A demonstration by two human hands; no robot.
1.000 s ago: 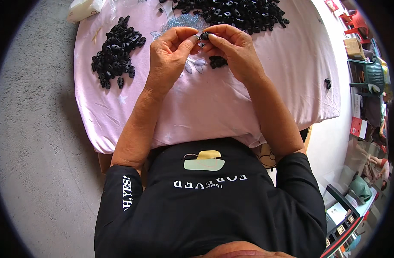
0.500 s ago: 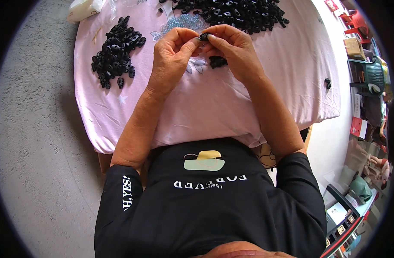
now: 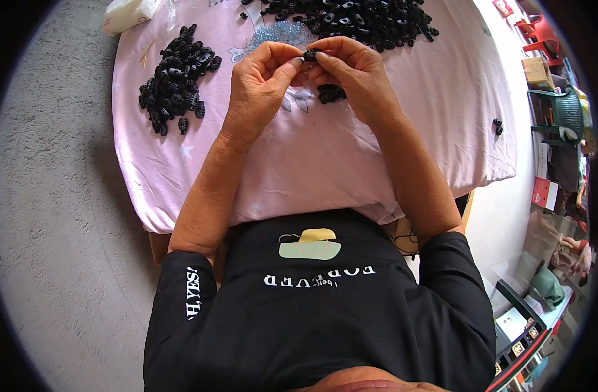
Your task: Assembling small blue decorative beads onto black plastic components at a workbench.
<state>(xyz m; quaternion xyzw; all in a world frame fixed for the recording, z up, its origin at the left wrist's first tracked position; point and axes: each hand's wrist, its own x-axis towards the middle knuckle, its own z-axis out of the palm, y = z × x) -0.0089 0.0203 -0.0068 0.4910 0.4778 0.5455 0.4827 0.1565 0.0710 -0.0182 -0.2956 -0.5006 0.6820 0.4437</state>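
Observation:
A small black plastic piece, shaped like a cord lock (image 3: 310, 56), is pinched between the fingertips of both my hands. My left hand (image 3: 263, 80) grips its left end with thumb and forefinger. From the other side, the thumb and forefinger of my right hand (image 3: 356, 73) close on it. Just below the right fingers lies a little cluster of black pieces (image 3: 331, 93) on the cloth. Beyond my hands is a shiny, pale bluish heap of tiny parts (image 3: 279, 34), too small to name. The fingers partly hide the held piece.
A large pile of black pieces (image 3: 358, 21) covers the far table, and a smaller pile (image 3: 178, 78) lies left. Two pieces (image 3: 498, 127) sit near the right edge. A thin stick (image 3: 146, 55) and a white packet (image 3: 129, 14) are far left. Pink cloth (image 3: 312, 163) covers the table.
Almost nothing has moved; my left hand and forearm have shifted very slightly, with both hands still on the same black piece.

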